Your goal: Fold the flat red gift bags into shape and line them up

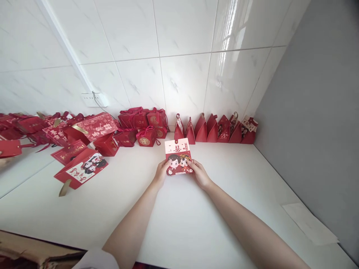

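Note:
Between my two hands is a red and white gift box (178, 157) with two cartoon figures printed on its front and a small hole near its top edge. My left hand (162, 171) grips its left side, thumb on the printed face. On the opposite side my right hand (199, 172) holds it the same way. The fingers behind the box are hidden. Just beyond it stands a row of folded red gift boxes (201, 129) with pointed tops, several of them with loops. A loose box (81, 168) with a gold ribbon lies to the left.
Ribbon-tied red boxes (146, 136) are stacked against the tiled wall (185, 82). More red boxes (30, 125) crowd the far left, where another person's hand (3, 161) shows. White paper (310, 223) lies at right by the grey panel (311, 123). A cardboard carton (36, 246) sits below the table's front edge.

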The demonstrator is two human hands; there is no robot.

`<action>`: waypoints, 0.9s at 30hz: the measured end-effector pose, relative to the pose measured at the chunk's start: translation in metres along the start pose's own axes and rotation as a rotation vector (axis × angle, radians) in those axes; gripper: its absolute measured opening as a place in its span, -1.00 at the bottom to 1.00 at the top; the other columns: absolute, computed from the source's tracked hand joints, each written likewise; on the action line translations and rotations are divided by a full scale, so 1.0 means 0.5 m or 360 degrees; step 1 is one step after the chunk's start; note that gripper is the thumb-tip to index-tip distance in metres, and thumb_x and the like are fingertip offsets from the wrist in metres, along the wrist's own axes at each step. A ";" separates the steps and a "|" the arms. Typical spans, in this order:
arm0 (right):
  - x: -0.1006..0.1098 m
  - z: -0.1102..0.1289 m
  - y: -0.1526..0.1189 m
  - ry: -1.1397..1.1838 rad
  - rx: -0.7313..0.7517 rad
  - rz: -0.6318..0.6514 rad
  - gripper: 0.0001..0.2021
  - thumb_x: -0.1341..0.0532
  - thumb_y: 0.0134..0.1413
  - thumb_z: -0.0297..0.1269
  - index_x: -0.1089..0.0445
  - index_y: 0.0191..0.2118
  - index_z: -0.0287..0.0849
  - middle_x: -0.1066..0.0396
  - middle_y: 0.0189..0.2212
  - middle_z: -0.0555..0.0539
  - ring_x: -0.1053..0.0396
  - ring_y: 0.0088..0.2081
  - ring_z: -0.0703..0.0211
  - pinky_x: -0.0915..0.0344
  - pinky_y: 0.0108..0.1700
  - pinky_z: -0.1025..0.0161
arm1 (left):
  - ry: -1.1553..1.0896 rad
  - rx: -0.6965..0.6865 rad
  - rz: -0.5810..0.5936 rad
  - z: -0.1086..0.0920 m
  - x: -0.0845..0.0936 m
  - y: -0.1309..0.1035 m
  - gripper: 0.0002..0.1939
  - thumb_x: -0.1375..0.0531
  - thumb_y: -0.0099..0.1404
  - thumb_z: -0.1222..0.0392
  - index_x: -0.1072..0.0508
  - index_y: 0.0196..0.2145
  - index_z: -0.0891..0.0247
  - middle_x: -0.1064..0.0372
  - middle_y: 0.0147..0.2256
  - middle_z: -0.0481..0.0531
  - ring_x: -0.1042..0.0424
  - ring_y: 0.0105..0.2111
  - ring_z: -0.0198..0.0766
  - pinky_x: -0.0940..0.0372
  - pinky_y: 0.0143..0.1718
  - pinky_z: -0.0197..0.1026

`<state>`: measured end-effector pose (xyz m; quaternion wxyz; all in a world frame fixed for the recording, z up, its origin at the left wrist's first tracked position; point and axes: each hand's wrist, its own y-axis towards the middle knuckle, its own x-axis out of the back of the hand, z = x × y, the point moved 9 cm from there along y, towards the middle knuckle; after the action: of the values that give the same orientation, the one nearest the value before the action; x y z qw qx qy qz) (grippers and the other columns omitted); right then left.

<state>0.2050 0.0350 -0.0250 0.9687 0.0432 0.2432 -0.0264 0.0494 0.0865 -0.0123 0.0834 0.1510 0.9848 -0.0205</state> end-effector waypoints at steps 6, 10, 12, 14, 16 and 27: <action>-0.004 0.003 -0.003 -0.0029 -0.0013 0.0102 -0.68 -0.34 0.08 0.04 -0.41 -0.24 -0.11 -0.53 -0.24 -0.04 -0.47 -0.17 0.01 -0.35 0.01 0.02 | -0.0138 -0.0033 0.0055 -0.010 -0.014 -0.005 -0.35 -0.31 0.13 -0.23 -0.53 -0.03 0.37 -0.55 -0.11 0.26 -0.55 -0.12 0.06 -0.41 -0.11 -0.05; -0.009 0.012 -0.005 -0.0095 -0.0015 0.0182 -0.64 -0.37 0.01 0.07 -0.40 -0.24 -0.10 -0.54 -0.16 -0.07 -0.48 -0.10 -0.06 -0.34 0.07 -0.04 | -0.0259 0.0022 0.0068 -0.008 -0.023 -0.005 -0.31 -0.26 0.15 -0.30 -0.54 -0.05 0.41 -0.56 -0.12 0.28 -0.55 -0.12 0.09 -0.42 -0.07 0.00; -0.011 0.016 -0.006 -0.0129 0.0012 0.0182 -0.64 -0.37 0.01 0.08 -0.37 -0.27 -0.08 -0.53 -0.14 -0.06 -0.48 -0.09 -0.05 -0.34 0.08 -0.05 | -0.0298 0.0011 0.0071 -0.009 -0.025 -0.005 -0.33 -0.25 0.17 -0.29 -0.54 -0.05 0.40 -0.56 -0.12 0.28 -0.55 -0.13 0.07 -0.42 -0.06 0.00; -0.016 0.018 -0.008 -0.0161 0.0037 0.0187 -0.65 -0.38 0.01 0.07 -0.36 -0.29 -0.08 -0.53 -0.11 -0.05 -0.47 -0.08 -0.04 -0.33 0.09 -0.05 | -0.0300 -0.0078 0.0009 -0.018 -0.017 -0.006 -0.37 -0.25 0.19 -0.26 -0.54 -0.08 0.40 -0.56 -0.12 0.26 -0.56 -0.15 0.04 -0.41 -0.06 -0.02; -0.023 0.017 -0.010 -0.0188 0.0050 0.0204 -0.65 -0.39 -0.01 0.06 -0.38 -0.26 -0.07 -0.53 -0.09 -0.05 -0.47 -0.07 -0.04 -0.32 0.11 -0.06 | -0.0258 -0.0174 -0.0089 -0.027 -0.004 -0.007 -0.42 -0.26 0.19 -0.24 -0.55 -0.13 0.38 -0.56 -0.15 0.23 -0.56 -0.19 0.00 -0.41 -0.08 -0.04; -0.026 0.016 -0.006 -0.0206 0.0024 0.0224 -0.58 -0.41 -0.07 0.09 -0.42 -0.18 -0.07 -0.53 -0.06 -0.06 -0.47 -0.02 -0.08 -0.32 0.14 -0.10 | -0.0116 -0.0248 -0.0248 -0.023 0.018 0.004 -0.44 -0.28 0.13 -0.28 -0.54 -0.23 0.32 -0.56 -0.27 0.13 -0.53 -0.29 -0.09 -0.38 -0.23 -0.15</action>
<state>0.1969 0.0315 -0.0121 0.9815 0.0657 0.1762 0.0373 0.0395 0.0918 -0.0024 0.1288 0.0663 0.9885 0.0441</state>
